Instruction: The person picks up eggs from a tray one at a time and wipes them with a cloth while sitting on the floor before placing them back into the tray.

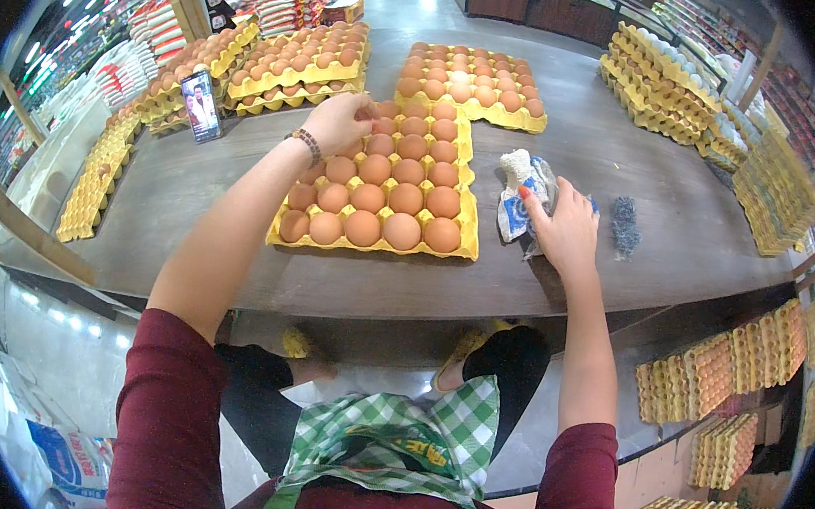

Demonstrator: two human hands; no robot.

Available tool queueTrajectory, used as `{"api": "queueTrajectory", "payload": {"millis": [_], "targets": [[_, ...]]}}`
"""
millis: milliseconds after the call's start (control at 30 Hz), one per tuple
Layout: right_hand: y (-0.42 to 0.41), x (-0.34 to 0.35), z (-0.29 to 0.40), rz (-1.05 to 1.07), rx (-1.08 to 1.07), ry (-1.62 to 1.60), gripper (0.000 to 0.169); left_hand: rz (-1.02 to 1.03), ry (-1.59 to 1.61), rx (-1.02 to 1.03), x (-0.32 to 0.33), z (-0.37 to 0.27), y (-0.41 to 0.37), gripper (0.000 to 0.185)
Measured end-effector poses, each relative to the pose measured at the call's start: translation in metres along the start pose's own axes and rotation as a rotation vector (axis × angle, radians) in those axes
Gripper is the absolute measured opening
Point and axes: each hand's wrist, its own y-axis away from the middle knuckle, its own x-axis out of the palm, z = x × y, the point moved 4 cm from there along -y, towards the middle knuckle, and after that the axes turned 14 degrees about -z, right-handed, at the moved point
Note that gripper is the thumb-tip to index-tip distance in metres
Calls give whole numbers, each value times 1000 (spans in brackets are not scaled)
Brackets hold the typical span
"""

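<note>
A yellow pulp egg tray (468,239) filled with brown eggs lies on the table in front of me. Over its far left part is my left hand (340,126), fingers bent and fingertips down among the eggs. Whether an egg is between those fingers is hidden. To the right of the tray, my right hand (567,223) grips a crumpled white and blue cloth (522,195), with the thumb on top. A dark scouring pad (626,228) lies just right of that hand.
Another egg tray (473,86) sits behind mine. Stacked trays of brown eggs (300,63) and a phone (201,107) stand at the left. Near the left edge is a tray (98,180) with few eggs. At the right are stacked trays (655,87) with pale eggs and empty trays (776,192).
</note>
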Motion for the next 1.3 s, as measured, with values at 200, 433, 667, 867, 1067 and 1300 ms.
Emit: {"api": "queueTrajectory", "payload": {"millis": [200,433,667,867,1067,1300], "targets": [[-4,2,21,94,-11,107,79,189,-128,242,5,3,5,31],[-11,27,-15,71,-63,259,58,498,-222,449,6,-26,-12,37],[-23,-15,10,-407,-18,-199,35,541,-166,390,1,-8,-13,37],[-24,-18,6,-179,244,-737,31,433,-66,293,-2,5,-15,41],[-35,-3,-21,-117,774,-1486,33,165,461,-64,-22,36,-15,40],[-17,-66,6,-114,647,-1657,39,70,1426,-588,-81,-42,55,36]]}}
